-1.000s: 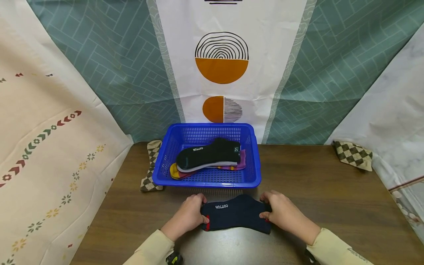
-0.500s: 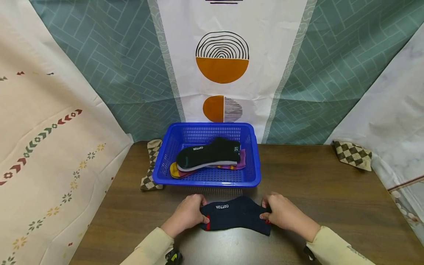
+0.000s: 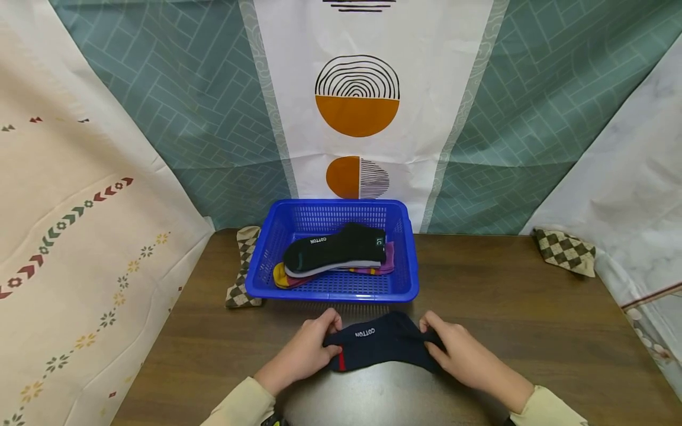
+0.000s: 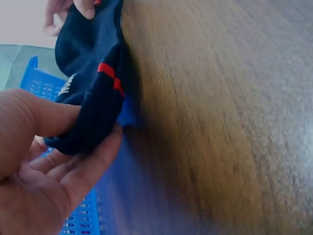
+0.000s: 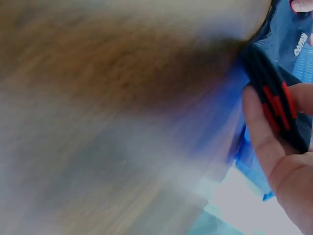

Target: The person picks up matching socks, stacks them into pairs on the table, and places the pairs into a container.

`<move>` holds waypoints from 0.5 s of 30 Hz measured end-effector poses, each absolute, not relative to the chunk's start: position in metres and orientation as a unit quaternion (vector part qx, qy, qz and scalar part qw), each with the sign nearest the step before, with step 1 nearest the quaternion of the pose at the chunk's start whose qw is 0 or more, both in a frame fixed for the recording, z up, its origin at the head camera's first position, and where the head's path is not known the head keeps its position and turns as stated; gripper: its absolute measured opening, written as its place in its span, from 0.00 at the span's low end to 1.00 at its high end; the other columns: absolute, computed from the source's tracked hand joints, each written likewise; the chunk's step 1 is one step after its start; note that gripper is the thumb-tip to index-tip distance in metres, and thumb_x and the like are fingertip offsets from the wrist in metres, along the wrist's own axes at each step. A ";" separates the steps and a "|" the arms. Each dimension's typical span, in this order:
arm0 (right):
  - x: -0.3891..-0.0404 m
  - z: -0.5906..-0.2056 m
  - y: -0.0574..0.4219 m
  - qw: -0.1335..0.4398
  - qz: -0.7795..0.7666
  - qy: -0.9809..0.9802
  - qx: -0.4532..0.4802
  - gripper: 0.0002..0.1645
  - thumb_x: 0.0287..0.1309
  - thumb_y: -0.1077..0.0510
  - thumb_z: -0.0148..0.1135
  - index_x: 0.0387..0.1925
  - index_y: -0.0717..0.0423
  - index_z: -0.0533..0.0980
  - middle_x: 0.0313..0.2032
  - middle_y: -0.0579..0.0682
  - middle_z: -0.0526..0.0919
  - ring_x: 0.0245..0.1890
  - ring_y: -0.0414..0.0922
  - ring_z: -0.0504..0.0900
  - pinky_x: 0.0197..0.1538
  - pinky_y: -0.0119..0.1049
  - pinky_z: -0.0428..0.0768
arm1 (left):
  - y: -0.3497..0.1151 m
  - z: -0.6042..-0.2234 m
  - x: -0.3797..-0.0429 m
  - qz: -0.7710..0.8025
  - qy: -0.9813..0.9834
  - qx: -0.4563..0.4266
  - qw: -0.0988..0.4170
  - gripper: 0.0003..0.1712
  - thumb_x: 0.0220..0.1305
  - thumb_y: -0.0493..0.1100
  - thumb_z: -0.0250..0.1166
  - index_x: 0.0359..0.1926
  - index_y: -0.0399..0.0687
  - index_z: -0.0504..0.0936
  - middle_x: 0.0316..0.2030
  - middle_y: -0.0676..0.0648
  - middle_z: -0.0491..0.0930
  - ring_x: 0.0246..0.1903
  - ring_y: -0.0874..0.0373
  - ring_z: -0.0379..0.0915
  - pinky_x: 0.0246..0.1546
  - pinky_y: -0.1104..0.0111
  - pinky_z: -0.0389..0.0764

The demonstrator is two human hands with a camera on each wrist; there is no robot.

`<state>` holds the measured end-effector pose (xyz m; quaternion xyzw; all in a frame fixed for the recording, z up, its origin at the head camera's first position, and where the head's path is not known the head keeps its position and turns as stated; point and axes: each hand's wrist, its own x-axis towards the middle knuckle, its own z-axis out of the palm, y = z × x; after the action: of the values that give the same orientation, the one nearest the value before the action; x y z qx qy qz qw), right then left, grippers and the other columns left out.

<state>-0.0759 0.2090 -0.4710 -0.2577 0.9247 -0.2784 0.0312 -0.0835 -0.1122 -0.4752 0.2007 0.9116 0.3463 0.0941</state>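
A pair of dark navy socks (image 3: 378, 343), laid flat together, with white "COTTON" lettering and red stripes, stretches between my two hands in front of the basket. My left hand (image 3: 308, 349) pinches the toe end, thumb on top and fingers beneath. In the left wrist view this toe end (image 4: 93, 117) is raised off the wood. My right hand (image 3: 457, 352) pinches the cuff end, where the stacked layers (image 5: 279, 107) show red bands edge-on in the right wrist view. The middle of the socks bulges upward at the heel.
Just behind the socks stands a blue plastic basket (image 3: 333, 296) holding several folded socks, a black pair (image 3: 335, 248) on top. Checkered cloth pieces (image 3: 244, 278) lie left of the basket and at the far right table edge. Patterned cloths hang around the wooden table (image 3: 511, 284).
Both hands have tightened their pinch on the sock ends and lifted them a little. The lettering has shifted slightly right and tilted; the right hand has turned. The basket stays put.
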 end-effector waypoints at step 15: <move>-0.060 -0.426 0.228 0.026 -0.312 0.881 -0.354 0.27 0.51 0.75 0.56 0.34 0.35 0.79 0.46 0.41 0.74 0.31 0.30 0.73 0.27 0.22 0.70 | -0.112 -0.443 -0.074 0.396 0.863 0.313 0.010 0.13 0.56 0.31 0.64 0.32 0.57 0.80 0.33 0.59 0.77 0.38 0.68 0.72 0.39 0.72 0.77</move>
<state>-0.0602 0.2277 -0.4264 -0.3539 0.8814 -0.3118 0.0263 -0.0740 -0.1124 -0.4425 0.3132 0.8632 0.3958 0.0105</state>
